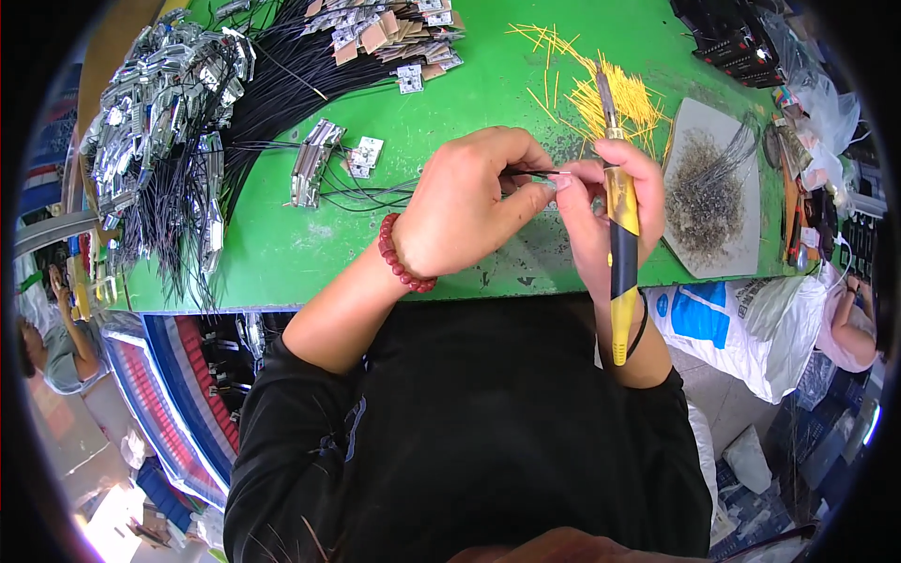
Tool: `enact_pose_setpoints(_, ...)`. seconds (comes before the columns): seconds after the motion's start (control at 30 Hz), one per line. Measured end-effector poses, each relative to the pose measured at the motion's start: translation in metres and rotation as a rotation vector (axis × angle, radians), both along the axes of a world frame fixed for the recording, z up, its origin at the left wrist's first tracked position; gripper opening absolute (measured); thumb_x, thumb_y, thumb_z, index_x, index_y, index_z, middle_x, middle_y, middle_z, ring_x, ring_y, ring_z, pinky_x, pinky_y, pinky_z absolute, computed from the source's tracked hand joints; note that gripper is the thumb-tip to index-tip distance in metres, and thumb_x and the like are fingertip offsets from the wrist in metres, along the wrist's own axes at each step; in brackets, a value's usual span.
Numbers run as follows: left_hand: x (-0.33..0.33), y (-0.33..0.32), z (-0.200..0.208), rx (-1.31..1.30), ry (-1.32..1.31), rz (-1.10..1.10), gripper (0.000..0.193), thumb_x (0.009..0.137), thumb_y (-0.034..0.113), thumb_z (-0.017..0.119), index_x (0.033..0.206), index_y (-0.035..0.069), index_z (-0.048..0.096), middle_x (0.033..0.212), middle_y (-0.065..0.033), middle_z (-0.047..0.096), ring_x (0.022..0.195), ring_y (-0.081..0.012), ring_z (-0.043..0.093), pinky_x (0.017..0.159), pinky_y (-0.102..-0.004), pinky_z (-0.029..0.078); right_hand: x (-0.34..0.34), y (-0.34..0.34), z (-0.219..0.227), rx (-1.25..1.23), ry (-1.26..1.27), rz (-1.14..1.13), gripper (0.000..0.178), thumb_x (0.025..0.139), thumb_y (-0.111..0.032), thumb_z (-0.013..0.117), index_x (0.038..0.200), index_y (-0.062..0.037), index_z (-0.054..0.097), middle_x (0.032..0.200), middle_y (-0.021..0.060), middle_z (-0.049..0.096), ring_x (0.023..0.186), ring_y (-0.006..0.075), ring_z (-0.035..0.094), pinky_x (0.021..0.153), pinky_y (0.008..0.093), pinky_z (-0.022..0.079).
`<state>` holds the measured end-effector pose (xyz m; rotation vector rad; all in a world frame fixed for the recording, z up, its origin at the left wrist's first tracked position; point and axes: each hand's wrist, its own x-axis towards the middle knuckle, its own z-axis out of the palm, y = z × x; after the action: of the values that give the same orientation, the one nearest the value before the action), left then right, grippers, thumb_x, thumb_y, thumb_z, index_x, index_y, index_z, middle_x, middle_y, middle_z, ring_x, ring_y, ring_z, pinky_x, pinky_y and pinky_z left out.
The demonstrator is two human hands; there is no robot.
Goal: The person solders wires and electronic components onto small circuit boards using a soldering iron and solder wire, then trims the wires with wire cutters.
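Note:
Between the fingertips of my left hand [479, 192] are thin black wires [531, 173], pinched near their ends. A soldering iron [623, 249] with a yellow and black handle rests in my right hand [601, 202], its tip pointing away from me. The right thumb and a finger also meet at the wire ends, close to the left fingertips. Left of my hands, the black wires run to a curved silvery metal piece [316, 161] and a small white circuit board [364, 157] on the table. The exact wire ends are partly hidden by fingers.
The green table [394, 272] bears a heap of silvery metal parts [169, 103] and stacked small boards [389, 33] with black wires. Thin yellow tubes [624, 103] lie behind the iron. A grey slab [694, 253] with dark debris stands right; a white sack [751, 328] is below.

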<state>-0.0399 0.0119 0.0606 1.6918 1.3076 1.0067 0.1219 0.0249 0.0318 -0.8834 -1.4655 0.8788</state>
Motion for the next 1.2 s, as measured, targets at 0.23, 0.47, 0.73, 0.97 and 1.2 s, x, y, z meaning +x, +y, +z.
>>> enact_pose_setpoints(0.23,-0.005,0.002,-0.002,-0.067,-0.134,-0.002,0.011,0.085,0.002,0.065,0.094,-0.004,0.064,0.084,-0.0065,0.067,0.075,-0.0095,0.060,0.070,-0.0247,0.050,0.006,0.002,-0.004,-0.063,0.122,0.081,0.042,0.078,0.006,0.069,0.114,-0.0053,0.051,0.089,0.0075,0.068,0.073,0.0074,0.061,0.058,0.0186,0.042)
enact_pose_setpoints(0.47,0.000,-0.002,-0.007,-0.027,-0.223,0.075,0.009,0.083,0.005,0.067,0.089,-0.001,0.067,0.078,-0.0096,0.068,0.067,-0.0166,0.063,0.063,-0.0282,0.050,0.004,0.008,0.004,0.058,0.037,0.073,0.042,0.080,0.007,0.068,0.116,-0.0044,0.049,0.085,0.0082,0.068,0.073,0.0080,0.062,0.059,0.0188,0.044)
enact_pose_setpoints(0.73,-0.002,-0.001,-0.009,0.012,-0.059,-0.052,0.008,0.081,0.003,0.070,0.089,-0.001,0.069,0.081,-0.0069,0.063,0.069,-0.0129,0.057,0.060,-0.0265,0.046,0.012,0.009,0.009,-0.138,0.199,0.131,0.028,0.091,0.000,0.058,0.119,-0.0007,0.051,0.093,0.0164,0.069,0.065,0.0116,0.062,0.060,0.0223,0.051)
enact_pose_setpoints(0.97,0.007,-0.004,-0.011,0.170,0.135,0.076,0.008,0.075,0.009,0.071,0.082,0.006,0.070,0.076,-0.0097,0.064,0.070,-0.0275,0.062,0.060,-0.0367,0.050,0.014,0.006,-0.007,0.192,-0.086,0.104,0.039,0.080,0.009,0.068,0.114,-0.0009,0.053,0.085,0.0109,0.068,0.077,0.0123,0.066,0.066,0.0245,0.054)
enact_pose_setpoints(1.2,0.011,-0.005,-0.017,0.055,-0.051,0.125,0.006,0.075,0.006,0.069,0.081,0.004,0.067,0.074,-0.0109,0.062,0.068,-0.0271,0.061,0.060,-0.0358,0.049,0.019,0.001,-0.019,0.079,-0.026,0.110,0.041,0.080,0.009,0.067,0.115,-0.0019,0.050,0.087,0.0110,0.069,0.077,0.0119,0.066,0.065,0.0227,0.052)
